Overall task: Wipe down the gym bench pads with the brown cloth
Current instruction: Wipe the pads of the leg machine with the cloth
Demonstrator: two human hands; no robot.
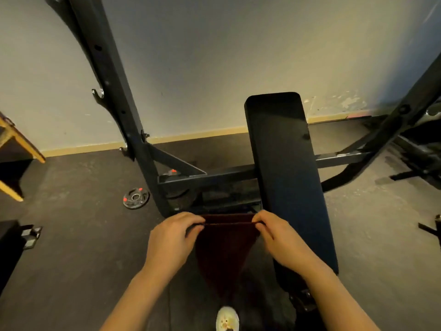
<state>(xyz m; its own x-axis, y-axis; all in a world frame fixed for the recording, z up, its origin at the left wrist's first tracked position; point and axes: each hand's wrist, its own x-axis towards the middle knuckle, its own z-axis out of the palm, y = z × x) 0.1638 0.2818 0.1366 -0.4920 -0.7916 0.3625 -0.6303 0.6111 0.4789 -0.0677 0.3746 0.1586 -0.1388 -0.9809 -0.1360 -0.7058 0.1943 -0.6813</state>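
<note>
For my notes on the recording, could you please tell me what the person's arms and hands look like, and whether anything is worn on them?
Both forearms are bare, with no sleeves in view. The left hand and right hand wear no gloves, and no watch, ring or bracelet shows.

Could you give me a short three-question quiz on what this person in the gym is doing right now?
1. True or false: the brown cloth is lying flat on the bench pad.
2. Which grips the cloth's top edge? A) left hand only B) right hand only C) both hands
3. Fill in: on the floor left of the frame upright lies a small weight ____.

Key
1. False: it hangs in the air between the hands, beside the pad.
2. C: each hand pinches one top corner.
3. plate
</note>
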